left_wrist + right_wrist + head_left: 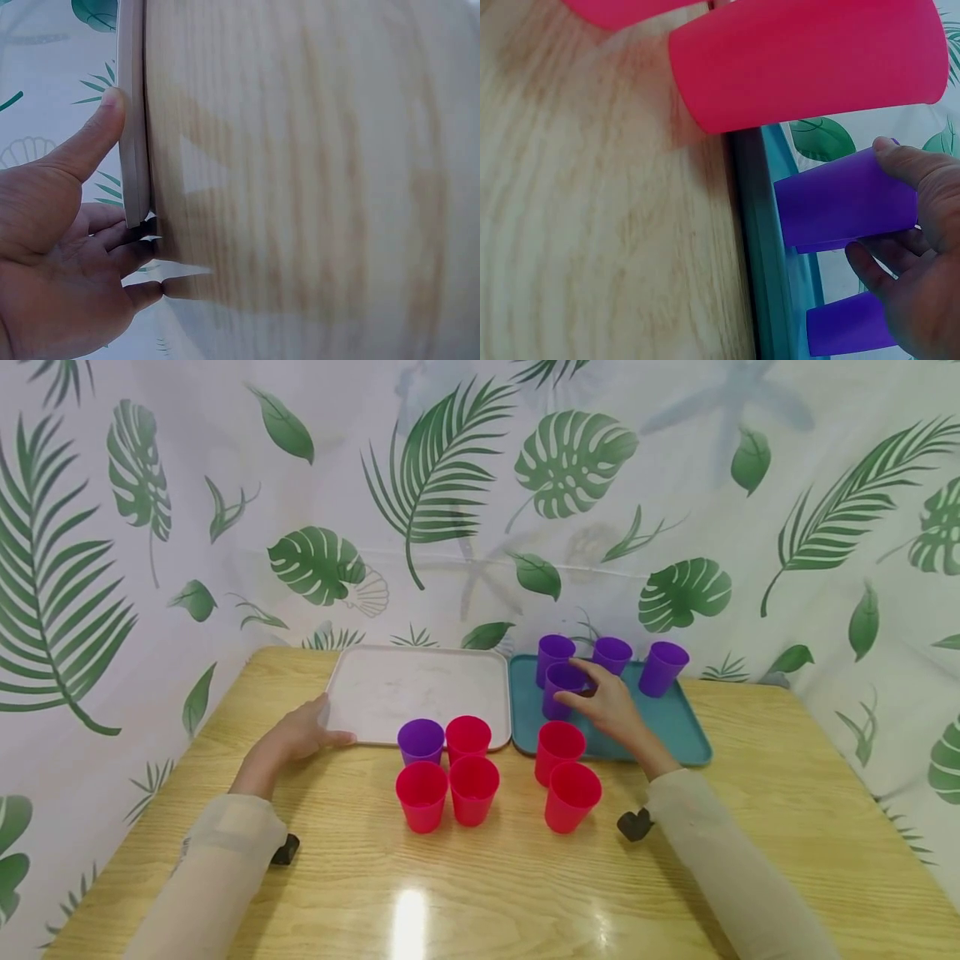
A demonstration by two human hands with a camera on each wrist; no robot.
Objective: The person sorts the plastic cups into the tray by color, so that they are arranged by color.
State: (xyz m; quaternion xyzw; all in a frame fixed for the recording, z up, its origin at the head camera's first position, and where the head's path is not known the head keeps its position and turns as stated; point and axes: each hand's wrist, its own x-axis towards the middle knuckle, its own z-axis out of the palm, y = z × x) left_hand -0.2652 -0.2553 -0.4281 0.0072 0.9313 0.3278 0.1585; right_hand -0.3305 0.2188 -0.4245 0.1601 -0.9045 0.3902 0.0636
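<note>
My left hand (300, 728) rests at the front left corner of a white tray (427, 689), its thumb straight along the front rim. In the left wrist view, the thumb touches the tray's edge (133, 150) and the fingers lie loosely beside the corner. A purple cup (560, 697) stands upright near the front left of a teal tray (686, 739). My right hand (609, 703) holds this cup near its rim between thumb and fingers. Three more purple cups stand behind and beside it, including one at the right (663, 670).
In front of the white tray, a purple cup (421, 743) and three red cups, one at front left (422, 802), form a square. Two other red cups, the nearer one (572, 802) and one behind (558, 756), stand before the teal tray. A leaf-patterned cloth (450, 593) hangs behind the table.
</note>
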